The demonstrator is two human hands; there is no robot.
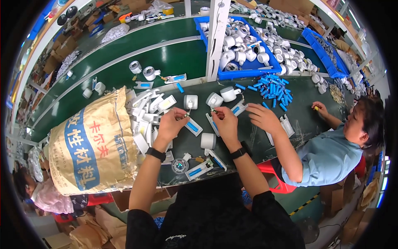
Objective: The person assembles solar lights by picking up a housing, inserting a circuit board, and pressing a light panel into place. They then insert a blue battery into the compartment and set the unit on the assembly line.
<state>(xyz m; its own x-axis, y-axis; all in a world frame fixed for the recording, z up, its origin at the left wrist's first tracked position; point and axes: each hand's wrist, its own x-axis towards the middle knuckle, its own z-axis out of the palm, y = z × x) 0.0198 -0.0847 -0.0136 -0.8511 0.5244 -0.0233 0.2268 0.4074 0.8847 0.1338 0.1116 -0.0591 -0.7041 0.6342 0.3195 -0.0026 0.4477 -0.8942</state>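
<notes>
My left hand (171, 123) pinches a small metal piece just above a flat white part with a blue insert (193, 126) on the dark green table (182, 58). To its right, my right hand (226, 121) pinches another small piece near a white round plastic housing (214, 100). Both wrists wear black bands. A white cylinder (208, 140) stands between my forearms, and a round part with a shiny centre (180, 165) lies near the table's front edge.
A tan woven sack (93, 145) spilling white plastic parts lies at my left. Blue pieces (271, 89) are piled to the right. A co-worker in a blue shirt reaches a hand (263, 117) beside mine. A blue bin (244, 73) of white housings sits behind a white post (215, 39).
</notes>
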